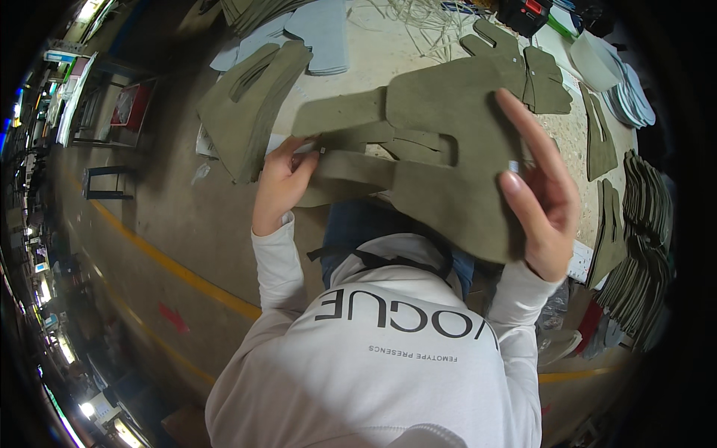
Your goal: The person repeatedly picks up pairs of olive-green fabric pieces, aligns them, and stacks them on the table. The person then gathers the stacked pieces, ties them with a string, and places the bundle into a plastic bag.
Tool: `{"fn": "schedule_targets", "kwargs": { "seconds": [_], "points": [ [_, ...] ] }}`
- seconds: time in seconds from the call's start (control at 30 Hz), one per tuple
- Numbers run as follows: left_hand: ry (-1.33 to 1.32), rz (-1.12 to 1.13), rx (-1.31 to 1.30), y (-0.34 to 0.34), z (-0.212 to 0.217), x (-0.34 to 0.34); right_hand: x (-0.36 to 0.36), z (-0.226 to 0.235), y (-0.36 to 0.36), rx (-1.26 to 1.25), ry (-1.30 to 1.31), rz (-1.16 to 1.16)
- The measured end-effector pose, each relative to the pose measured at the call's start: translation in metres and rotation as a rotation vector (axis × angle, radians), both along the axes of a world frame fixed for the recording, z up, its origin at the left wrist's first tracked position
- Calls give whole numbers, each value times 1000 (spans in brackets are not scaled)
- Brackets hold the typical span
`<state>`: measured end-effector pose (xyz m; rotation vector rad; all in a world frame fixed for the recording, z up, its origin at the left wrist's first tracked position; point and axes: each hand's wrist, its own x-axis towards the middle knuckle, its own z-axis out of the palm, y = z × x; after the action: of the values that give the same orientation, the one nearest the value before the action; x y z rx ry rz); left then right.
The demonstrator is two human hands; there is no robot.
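I hold a large olive-green suede cut piece (441, 142), shaped like a shoe upper with a long slot, in front of my chest. My left hand (280, 183) pinches one narrow end of it between thumb and fingers. My right hand (541, 190) supports the wide end from behind, index finger stretched up across the material and thumb pressed on its face. The piece hangs above the edge of a pale workbench (388, 52).
More olive cut pieces (250, 104) lie stacked at the left of the bench, beside light blue pieces (321, 26). Further olive stacks (635, 239) and grey-blue soles (624, 86) sit to the right. The concrete floor with a yellow line (172, 265) is at the left.
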<state>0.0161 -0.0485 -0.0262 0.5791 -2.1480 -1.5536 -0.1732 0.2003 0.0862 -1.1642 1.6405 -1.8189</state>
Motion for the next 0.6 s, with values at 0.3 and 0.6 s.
{"fn": "schedule_targets", "kwargs": {
  "seconds": [0.3,0.6],
  "points": [
    [-7,-6,174,4,5,-4,-14,-95,2,380,137,-160],
    [-43,-42,138,13,18,-4,-11,-101,5,334,76,-201]
  ]
}}
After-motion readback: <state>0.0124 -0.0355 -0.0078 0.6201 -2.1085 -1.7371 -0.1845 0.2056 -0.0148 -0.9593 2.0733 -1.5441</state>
